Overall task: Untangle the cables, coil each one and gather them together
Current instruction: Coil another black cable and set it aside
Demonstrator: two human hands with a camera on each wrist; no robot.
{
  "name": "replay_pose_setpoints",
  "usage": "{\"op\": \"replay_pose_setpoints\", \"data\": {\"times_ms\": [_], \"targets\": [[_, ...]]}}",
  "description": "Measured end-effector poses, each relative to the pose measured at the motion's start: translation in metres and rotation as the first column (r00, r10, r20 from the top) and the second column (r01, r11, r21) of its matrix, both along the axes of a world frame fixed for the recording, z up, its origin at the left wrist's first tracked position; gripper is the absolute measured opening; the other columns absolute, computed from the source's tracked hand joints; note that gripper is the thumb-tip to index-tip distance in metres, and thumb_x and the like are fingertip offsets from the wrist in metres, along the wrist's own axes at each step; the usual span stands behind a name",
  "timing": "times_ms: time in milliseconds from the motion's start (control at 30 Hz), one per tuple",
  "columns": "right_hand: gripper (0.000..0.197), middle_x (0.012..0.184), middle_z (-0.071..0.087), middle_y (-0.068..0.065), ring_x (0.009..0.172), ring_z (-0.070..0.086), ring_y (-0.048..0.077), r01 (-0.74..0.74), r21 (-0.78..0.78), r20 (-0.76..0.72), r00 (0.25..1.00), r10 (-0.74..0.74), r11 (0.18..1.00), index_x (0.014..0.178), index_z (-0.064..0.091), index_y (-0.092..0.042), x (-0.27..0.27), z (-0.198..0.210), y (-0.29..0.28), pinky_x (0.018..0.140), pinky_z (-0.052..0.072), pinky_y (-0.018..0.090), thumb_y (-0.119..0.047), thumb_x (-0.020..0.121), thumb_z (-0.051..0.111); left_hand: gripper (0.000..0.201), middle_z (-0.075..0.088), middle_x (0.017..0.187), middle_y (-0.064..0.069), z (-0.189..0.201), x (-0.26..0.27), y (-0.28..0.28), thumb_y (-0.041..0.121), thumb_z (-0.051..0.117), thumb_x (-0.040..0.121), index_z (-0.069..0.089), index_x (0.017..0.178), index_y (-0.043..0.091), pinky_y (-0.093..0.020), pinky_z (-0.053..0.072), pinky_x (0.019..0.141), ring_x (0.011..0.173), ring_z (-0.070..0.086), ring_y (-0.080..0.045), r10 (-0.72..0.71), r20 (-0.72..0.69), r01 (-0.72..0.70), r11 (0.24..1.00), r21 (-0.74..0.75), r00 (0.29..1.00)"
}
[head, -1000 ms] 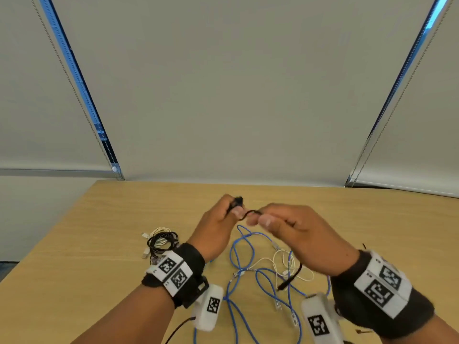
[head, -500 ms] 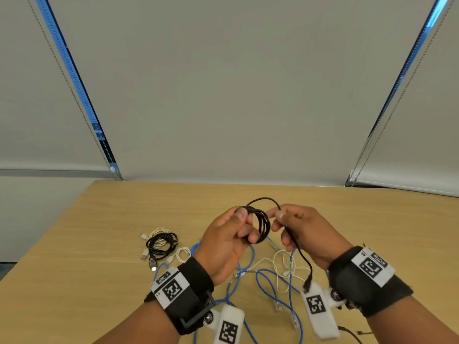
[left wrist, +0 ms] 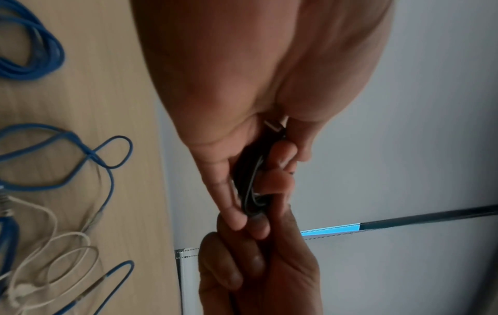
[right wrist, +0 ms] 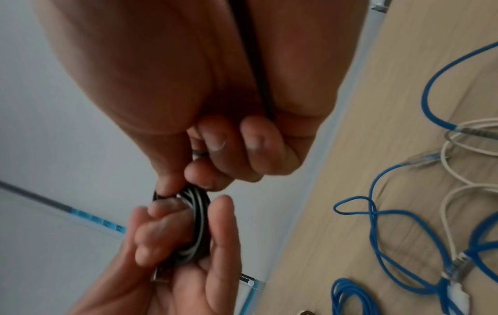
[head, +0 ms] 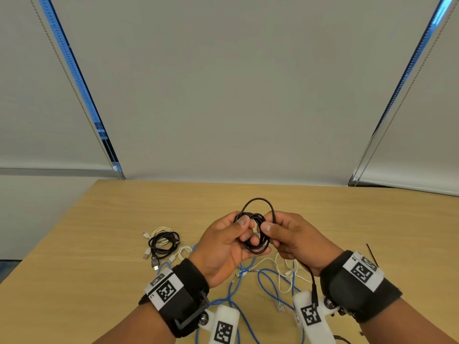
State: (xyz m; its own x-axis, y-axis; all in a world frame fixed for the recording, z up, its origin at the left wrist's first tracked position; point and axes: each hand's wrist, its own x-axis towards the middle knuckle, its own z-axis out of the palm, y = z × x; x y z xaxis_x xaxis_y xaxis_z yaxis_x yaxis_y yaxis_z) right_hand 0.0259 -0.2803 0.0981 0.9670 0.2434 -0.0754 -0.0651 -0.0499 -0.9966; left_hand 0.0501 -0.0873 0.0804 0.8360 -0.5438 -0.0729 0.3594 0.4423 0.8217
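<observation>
step in hand: coiling the black cable (head: pixel 255 234), held up over the bench (head: pixel 99 232) between both hands. left hand (head: pixel 223 247) grips the finished turns, thumb on top, fingers curled through the ring. right hand (head: pixel 295 239) pinches the newest loop, with the loose tail (head: pixel 309 274) running down past its wrist.

judgement on doing it well: lay each new loop flat on the stack at the same size, let the left thumb clamp it before the right hand slides down for more, and let the tail twist freely so it does not kink. watch that the plug end does not snag the blue cable (head: pixel 270 286) or the white cable (head: pixel 280 271) lying tangled below.

coiled bundle (head: pixel 164 242) lies to the left on the bench.

writing: square coded markers on the wristbands (head: pixel 165 290); small characters beside them too small to read; no brands seen
</observation>
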Motion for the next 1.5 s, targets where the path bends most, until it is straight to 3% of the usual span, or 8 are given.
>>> {"op": "replay_pose_setpoints", "data": {"times_ms": [133,267,433,600,800,967,1267,1500], "targets": [[0.031,0.061,0.048,-0.002,0.044,0.031,0.007,0.031,-0.008,0.027,0.999,-0.031,0.999,0.081,0.068,-0.021,0.001,-0.003,0.001,0.042,0.026,0.021,-0.049,0.093,0.064,0.024,0.056,0.088,-0.009,-0.001,-0.001,-0.003,0.025,0.053,0.103,0.064,0.085,0.013,-0.04,0.058,0.08,0.086,0.058,-0.022,0.112,0.123,-0.134,0.973,0.188,0.986],[0.047,0.065,0.051,0.0,0.046,0.031,0.01,0.077,0.123,-0.094,0.993,-0.066,0.989,0.099,0.074,-0.02,0.0,-0.01,-0.006,0.04,0.029,0.023,-0.057,0.095,0.046,0.022,0.058,0.094,-0.01,0.002,-0.001,0.004,0.029,0.055,0.097,0.059,0.084,0.012,-0.039,0.057,0.07,0.072,0.058,-0.018,0.032,-0.026,-0.03,0.998,0.064,0.999],[0.046,0.059,0.049,-0.001,0.043,0.03,0.01,-0.041,-0.03,-0.223,0.974,0.033,0.999,0.077,0.075,-0.024,-0.005,-0.019,-0.008,0.04,0.026,0.024,-0.051,0.098,0.046,0.025,0.058,0.136,-0.027,0.004,-0.002,0.002,0.026,0.048,0.106,0.053,0.089,0.007,-0.042,0.058,0.074,0.075,0.061,-0.024,-0.045,-0.013,0.045,0.999,0.026,0.999],[0.037,0.068,0.06,-0.001,0.049,0.047,0.011,-0.107,-0.283,-0.218,0.975,0.045,0.953,0.089,0.076,-0.018,-0.009,-0.017,-0.007,0.047,0.037,0.024,-0.041,0.102,0.051,0.021,0.069,0.115,-0.017,-0.003,-0.002,0.003,0.023,0.051,0.104,0.059,0.101,0.004,-0.038,0.059,0.071,0.073,0.062,-0.019,0.039,-0.023,-0.037,0.996,0.083,0.999],[0.012,0.096,0.065,-0.016,0.092,0.06,0.001,0.356,-0.461,0.431,0.891,-0.146,0.813,0.098,0.071,-0.036,-0.012,-0.005,0.007,0.077,0.044,0.011,-0.03,0.097,0.06,0.022,0.067,0.089,-0.004,-0.012,0.005,-0.005,0.021,0.054,0.104,0.07,0.09,0.015,-0.037,0.054,0.084,0.083,0.06,-0.018,0.321,0.211,-0.382,0.825,0.416,0.923],[0.028,0.107,0.067,-0.012,0.096,0.06,0.001,0.16,-0.659,0.319,0.944,0.081,0.735,0.125,0.067,-0.033,-0.014,-0.009,0.024,0.086,0.048,0.022,-0.034,0.102,0.052,0.024,0.066,0.072,-0.001,-0.015,0.002,-0.008,0.02,0.06,0.1,0.075,0.081,0.019,-0.04,0.056,0.082,0.075,0.061,-0.018,0.369,0.272,-0.454,0.786,0.42,0.889],[0.025,0.1,0.068,-0.013,0.09,0.06,0.001,0.191,-0.658,0.328,0.943,0.05,0.729,0.118,0.069,-0.033,-0.016,-0.013,0.029,0.084,0.051,0.026,-0.039,0.098,0.055,0.024,0.063,0.069,0.001,-0.018,-0.004,-0.006,0.022,0.061,0.099,0.078,0.082,0.022,-0.048,0.056,0.091,0.075,0.06,-0.019,0.436,0.265,-0.509,0.778,0.368,0.86],[0.023,0.1,0.068,-0.016,0.092,0.059,0.0,0.186,-0.676,0.312,0.949,0.049,0.713,0.111,0.071,-0.038,-0.012,-0.02,0.03,0.084,0.052,0.029,-0.04,0.099,0.052,0.028,0.058,0.064,0.002,-0.017,-0.005,-0.005,0.023,0.061,0.1,0.071,0.074,0.021,-0.042,0.054,0.077,0.065,0.053,-0.014,0.413,0.344,-0.529,0.752,0.393,0.843]]}}
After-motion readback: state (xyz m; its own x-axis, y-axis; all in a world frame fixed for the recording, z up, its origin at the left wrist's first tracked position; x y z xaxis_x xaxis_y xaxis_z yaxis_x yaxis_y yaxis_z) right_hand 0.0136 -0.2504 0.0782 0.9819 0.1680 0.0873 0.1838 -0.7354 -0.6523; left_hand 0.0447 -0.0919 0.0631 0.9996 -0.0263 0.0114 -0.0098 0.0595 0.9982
